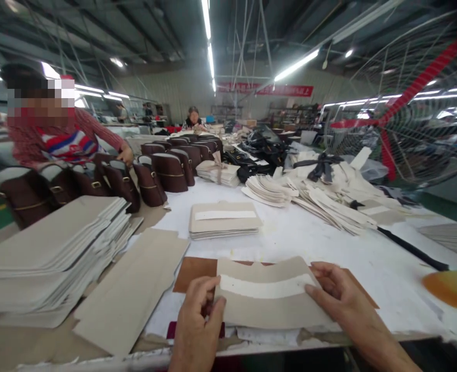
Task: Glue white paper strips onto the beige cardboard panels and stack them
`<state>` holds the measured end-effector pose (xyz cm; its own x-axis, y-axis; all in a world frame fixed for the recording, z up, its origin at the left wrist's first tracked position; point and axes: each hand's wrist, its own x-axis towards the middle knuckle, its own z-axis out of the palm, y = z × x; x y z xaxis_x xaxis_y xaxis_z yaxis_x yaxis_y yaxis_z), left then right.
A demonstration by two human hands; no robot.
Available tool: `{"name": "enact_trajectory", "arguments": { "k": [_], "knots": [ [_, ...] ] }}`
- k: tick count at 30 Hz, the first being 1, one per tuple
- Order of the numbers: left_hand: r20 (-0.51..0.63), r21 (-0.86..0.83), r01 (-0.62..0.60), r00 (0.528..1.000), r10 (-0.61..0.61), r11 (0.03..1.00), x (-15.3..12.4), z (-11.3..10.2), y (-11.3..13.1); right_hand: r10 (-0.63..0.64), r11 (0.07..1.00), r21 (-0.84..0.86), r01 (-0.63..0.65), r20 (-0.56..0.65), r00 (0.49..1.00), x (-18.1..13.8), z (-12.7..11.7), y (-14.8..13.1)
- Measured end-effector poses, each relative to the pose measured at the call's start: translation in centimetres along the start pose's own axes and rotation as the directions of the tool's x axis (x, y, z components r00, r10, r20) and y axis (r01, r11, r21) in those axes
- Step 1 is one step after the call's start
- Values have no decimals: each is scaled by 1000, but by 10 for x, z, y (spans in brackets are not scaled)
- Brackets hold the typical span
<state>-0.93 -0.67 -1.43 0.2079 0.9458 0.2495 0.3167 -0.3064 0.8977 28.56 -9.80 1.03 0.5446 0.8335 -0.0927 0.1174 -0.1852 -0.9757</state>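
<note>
A beige card panel [269, 305] with a white strip across it is bowed up slightly over a brown leather piece [192, 273] at the near table edge. My left hand [197, 323] pinches the panel's left edge, thumb on top. My right hand [343, 299] grips its right edge with fingers curled over the top. Both hands are closed on the same panel.
A tall stack of beige panels [54, 248] and a loose long board [131, 289] lie at left. A small stack with a white strip [224, 219] sits mid-table. Brown bags [108, 181] line the far left, where a person in a striped top works. A red-bladed fan [407, 108] stands at right.
</note>
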Motion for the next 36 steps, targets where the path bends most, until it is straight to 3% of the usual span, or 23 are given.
{"name": "enact_trajectory", "arguments": {
  "k": [3,5,8,10,12,16,21,28,31,33,36],
  "knots": [
    [-110,-205,74,989,-98,976,13,-8,21,-34,999,35,34,2,999,19,5,-33],
    [-177,-310,79,974,-139,947,27,-12,37,-136,987,87,137,-16,991,44,16,-53],
    [-234,-461,9,963,-132,887,52,-12,52,-259,941,211,266,-61,964,93,47,-73],
    [-245,-524,-30,963,-117,851,68,-10,51,-315,924,201,326,-83,945,124,73,-78],
    [-236,-510,-4,962,-136,860,81,-6,41,-325,929,155,336,-95,941,151,96,-77],
    [-215,-319,129,955,-205,939,94,-2,14,-286,958,-2,288,-122,950,182,124,-60],
    [-202,-251,155,957,-208,956,96,6,-1,-289,940,-227,255,-135,948,195,126,-43],
    [-168,-208,142,970,-178,968,94,13,-6,-382,821,-490,293,-90,920,204,121,-38],
    [-165,-198,144,970,-178,969,93,13,-8,-492,726,-575,377,-51,869,200,122,-42],
    [-163,-196,143,971,-176,970,92,14,-9,-588,633,-612,474,18,808,189,129,-48],
    [-164,-195,129,973,-162,972,92,15,-10,-686,431,-579,692,288,668,164,150,-61]
  ]
}}
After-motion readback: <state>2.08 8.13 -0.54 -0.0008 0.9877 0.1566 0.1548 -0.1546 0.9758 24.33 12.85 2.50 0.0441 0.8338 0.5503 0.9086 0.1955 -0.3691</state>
